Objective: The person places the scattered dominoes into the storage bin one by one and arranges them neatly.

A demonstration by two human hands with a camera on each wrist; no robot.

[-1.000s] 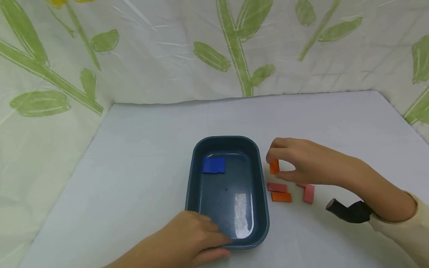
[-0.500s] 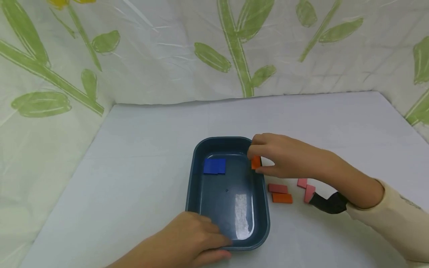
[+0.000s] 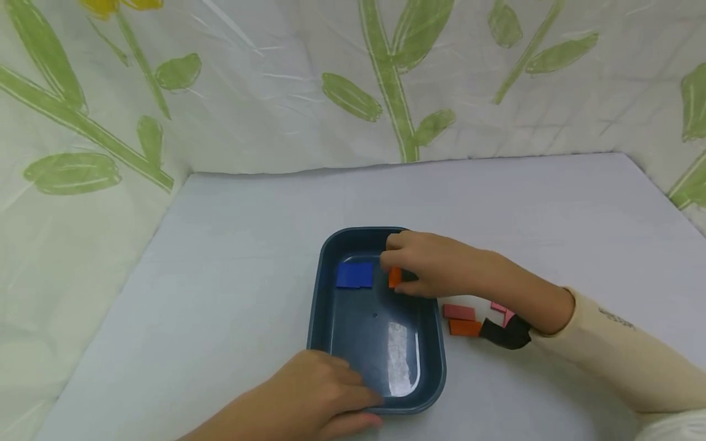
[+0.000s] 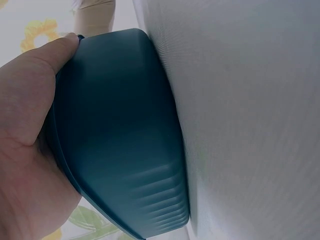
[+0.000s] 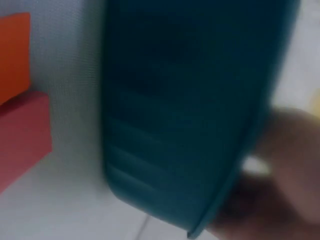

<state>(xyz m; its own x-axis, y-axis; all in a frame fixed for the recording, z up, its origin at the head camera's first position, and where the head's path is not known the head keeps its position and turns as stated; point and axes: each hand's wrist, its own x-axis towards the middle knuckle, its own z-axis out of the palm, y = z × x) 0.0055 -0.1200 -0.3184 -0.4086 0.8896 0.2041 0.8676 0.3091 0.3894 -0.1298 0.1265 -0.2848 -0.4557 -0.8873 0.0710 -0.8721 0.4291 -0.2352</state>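
Observation:
My right hand [image 3: 432, 263] is inside the far right part of a dark teal plastic tray [image 3: 358, 334], pinching a small orange block [image 3: 394, 277] between thumb and fingers. Left of it, two flat blue blocks [image 3: 354, 275] lie side by side on the tray floor. My left hand [image 3: 322, 392] grips the tray's near left rim, fingers over the edge and thumb outside. The left wrist view shows that thumb [image 4: 57, 52] on the tray's rim. In the right wrist view the tray wall hides the held block, and the right hand [image 5: 285, 185] is blurred.
Right of the tray, a red block [image 3: 458, 312] lies against another orange block [image 3: 464, 328]. Farther right are pink blocks [image 3: 508, 316], partly covered by the right arm and a black strap-like piece [image 3: 506, 334]. A leaf-printed sheet [image 3: 265, 110] stands behind the white table [image 3: 231, 220].
My right hand has carried the orange block leftward from beside the tray, over its right rim and into it. The left hand keeps its hold on the tray.

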